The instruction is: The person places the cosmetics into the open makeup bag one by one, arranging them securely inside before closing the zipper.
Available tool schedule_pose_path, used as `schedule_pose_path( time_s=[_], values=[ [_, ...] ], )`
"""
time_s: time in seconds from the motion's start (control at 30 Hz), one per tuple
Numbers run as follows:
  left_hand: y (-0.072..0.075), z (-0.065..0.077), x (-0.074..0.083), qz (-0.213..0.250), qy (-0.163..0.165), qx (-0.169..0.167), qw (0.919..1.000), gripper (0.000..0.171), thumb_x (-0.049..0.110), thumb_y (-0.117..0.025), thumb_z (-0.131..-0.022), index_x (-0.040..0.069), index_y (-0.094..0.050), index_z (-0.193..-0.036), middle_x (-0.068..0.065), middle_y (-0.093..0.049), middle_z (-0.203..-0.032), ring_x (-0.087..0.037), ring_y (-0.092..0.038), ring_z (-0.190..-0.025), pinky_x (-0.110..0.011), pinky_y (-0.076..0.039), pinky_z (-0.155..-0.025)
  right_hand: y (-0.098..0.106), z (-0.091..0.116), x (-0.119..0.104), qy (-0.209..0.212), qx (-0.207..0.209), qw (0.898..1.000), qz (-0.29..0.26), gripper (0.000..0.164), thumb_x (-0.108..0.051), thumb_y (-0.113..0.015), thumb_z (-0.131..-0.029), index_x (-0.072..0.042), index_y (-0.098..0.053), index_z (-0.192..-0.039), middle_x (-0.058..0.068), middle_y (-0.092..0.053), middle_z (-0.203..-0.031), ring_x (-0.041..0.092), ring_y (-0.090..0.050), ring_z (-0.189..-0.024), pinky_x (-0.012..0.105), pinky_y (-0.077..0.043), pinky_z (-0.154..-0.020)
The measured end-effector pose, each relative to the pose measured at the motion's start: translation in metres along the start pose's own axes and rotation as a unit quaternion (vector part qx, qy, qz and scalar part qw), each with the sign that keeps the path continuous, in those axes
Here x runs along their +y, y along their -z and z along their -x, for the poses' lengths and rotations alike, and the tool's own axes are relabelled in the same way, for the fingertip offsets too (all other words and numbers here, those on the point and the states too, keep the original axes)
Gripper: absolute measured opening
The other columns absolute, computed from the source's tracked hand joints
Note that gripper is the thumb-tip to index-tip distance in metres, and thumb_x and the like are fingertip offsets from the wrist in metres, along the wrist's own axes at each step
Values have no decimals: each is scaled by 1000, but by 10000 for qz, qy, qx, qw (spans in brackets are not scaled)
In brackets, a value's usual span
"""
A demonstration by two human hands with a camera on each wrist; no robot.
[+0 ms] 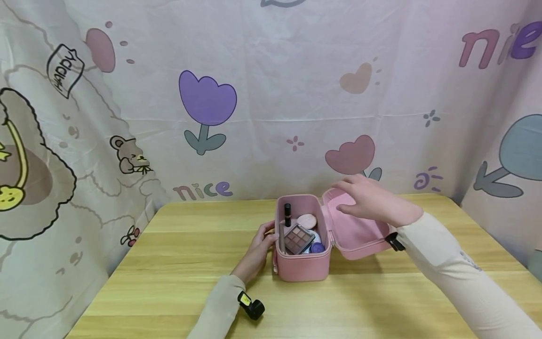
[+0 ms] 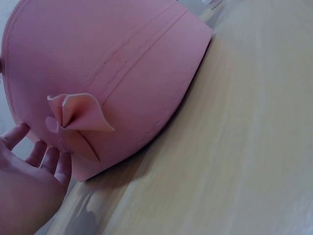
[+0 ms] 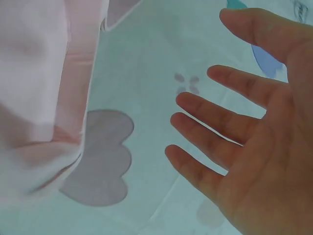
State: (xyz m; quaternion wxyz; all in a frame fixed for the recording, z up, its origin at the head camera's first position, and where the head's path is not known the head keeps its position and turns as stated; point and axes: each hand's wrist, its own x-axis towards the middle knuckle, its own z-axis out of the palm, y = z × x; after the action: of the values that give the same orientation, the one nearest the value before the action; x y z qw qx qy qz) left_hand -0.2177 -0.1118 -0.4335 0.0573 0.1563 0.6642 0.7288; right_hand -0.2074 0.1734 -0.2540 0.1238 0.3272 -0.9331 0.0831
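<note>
A pink cosmetic case [image 1: 303, 269] stands on the table with its lid [image 1: 360, 235] folded out to the right. Inside lie an eyeshadow palette [image 1: 298, 239], a black tube [image 1: 287, 214], a round pale puff [image 1: 306, 221] and a purple-lidded item [image 1: 317, 247]. My left hand [image 1: 256, 249] touches the case's left side. In the left wrist view its fingertips lie against the pink wall beside a bow [image 2: 80, 117]. Over the opened lid hovers my right hand [image 1: 368, 200], holding nothing. The right wrist view shows its fingers [image 3: 210, 137] spread, apart from the pink lid.
A light wooden table [image 1: 190, 263] carries the case. Printed cloth [image 1: 271, 94] hangs behind it and along both sides. Black wrist cameras are strapped at both sleeves.
</note>
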Motion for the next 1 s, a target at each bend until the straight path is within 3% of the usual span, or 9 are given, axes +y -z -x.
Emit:
schedule_pose_path(
  time_s=[0.2,0.37,0.47,0.5,0.6,0.7,0.77,0.9,1.0],
  values=[
    [-3,0,0,80,-7,28,10000,58,18,-48,-93,-5,-29,-144,-27,-35,-142,-38,-44,-122,-37,-36,-95,5,32,18,-551,610,9944,-662,50,-16,-71,-85,4,-55,-128,29,-53,-126,47,-46,-116,62,-36,-95],
    [-5,-1,-1,107,6,-30,9999,59,19,-49,-94,-5,-29,-144,-27,-34,-143,-38,-43,-122,-38,-35,-97,10,68,37,-1405,741,9816,-1063,59,-26,-71,-87,0,-49,-136,30,-47,-134,50,-39,-123,68,-32,-92],
    [-6,-1,-1,97,13,-21,10000,59,20,-49,-94,-5,-29,-144,-27,-34,-143,-38,-43,-123,-39,-35,-97,9,87,48,-1680,890,9723,-1359,62,-27,-70,-89,-1,-46,-140,29,-44,-138,52,-39,-122,69,-34,-89],
    [-6,-1,-1,99,13,-19,9999,59,19,-48,-94,-5,-29,-144,-27,-34,-143,-38,-43,-123,-39,-35,-97,9,93,51,-1747,957,9687,-1480,62,-27,-69,-89,-3,-45,-141,27,-44,-139,51,-40,-121,64,-38,-89],
    [-5,-2,-1,88,20,-3,10000,59,19,-48,-93,-5,-29,-144,-28,-35,-142,-38,-43,-122,-38,-35,-96,6,110,62,-1791,1218,9549,-2029,58,-21,-67,-92,-8,-44,-144,9,-48,-141,25,-48,-123,37,-46,-90],
    [-4,-2,0,84,11,21,10000,59,19,-48,-93,-5,-29,-144,-28,-36,-141,-37,-45,-120,-37,-36,-95,3,123,71,-1715,1499,9389,-2580,55,-12,-65,-92,-13,-45,-144,-15,-51,-133,-5,-47,-112,10,-42,-79],
    [-4,-2,1,77,4,41,10000,58,18,-48,-93,-5,-29,-144,-28,-36,-140,-36,-45,-119,-36,-37,-94,-1,130,78,-1658,1640,9285,-2890,55,-6,-63,-92,-13,-45,-143,-24,-50,-128,-13,-48,-106,7,-42,-78],
    [-3,-2,1,61,9,66,10000,59,19,-48,-93,-5,-29,-143,-27,-35,-141,-36,-44,-120,-36,-37,-94,-10,142,93,-1787,1722,9104,-3312,55,0,-60,-93,-12,-43,-144,-24,-54,-125,-11,-52,-105,8,-43,-78],
    [-2,0,1,43,9,100,9999,59,18,-48,-93,-5,-29,-143,-27,-34,-143,-37,-42,-122,-37,-36,-95,-19,150,108,-1866,1595,9028,-3531,59,1,-58,-93,-18,-41,-146,-26,-52,-125,-13,-50,-106,7,-41,-78]
  ],
)
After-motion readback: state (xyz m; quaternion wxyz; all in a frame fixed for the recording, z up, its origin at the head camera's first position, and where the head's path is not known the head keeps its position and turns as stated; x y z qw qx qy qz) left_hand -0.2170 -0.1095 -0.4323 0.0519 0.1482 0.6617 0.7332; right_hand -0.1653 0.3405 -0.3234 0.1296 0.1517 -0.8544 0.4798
